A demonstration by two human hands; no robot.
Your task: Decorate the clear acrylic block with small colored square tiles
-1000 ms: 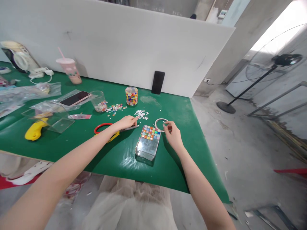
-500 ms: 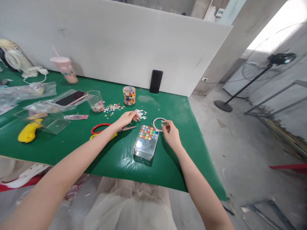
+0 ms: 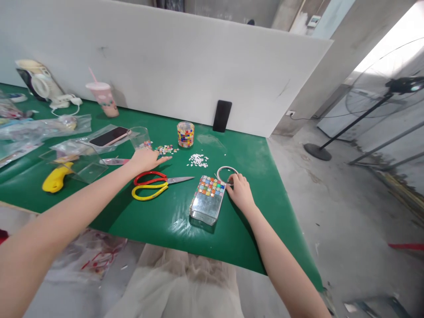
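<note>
My left hand [image 3: 147, 160] is over the tilted clear cup [image 3: 138, 138] of small mosaic pieces, one finger stretched to the right; its other fingers are partly hidden. At the far right corner of a clear box [image 3: 206, 207], my right hand [image 3: 241, 190] has curled fingers on the edge of a thin white ring [image 3: 222, 168]. Rows of colourful tiles [image 3: 212, 186] cover the far part of the box's top. Loose white pieces [image 3: 198, 160] lie in a pile beyond the box. Scissors [image 3: 155, 183] with red and yellow handles rest to its left, blades apart.
A tile-covered round jar [image 3: 186, 134] stands behind the white pieces. A black phone [image 3: 222, 115] leans on the white partition [image 3: 185, 66]. Leftward are a yellow-handled tool [image 3: 57, 178], a clear plastic stand [image 3: 89, 165], a pink phone [image 3: 109, 136] and a pink drink cup [image 3: 104, 100].
My left hand has moved left from the white pieces to the clear cup, uncovering the scissors. My right hand stays by the box and ring. The view has shifted slightly left.
</note>
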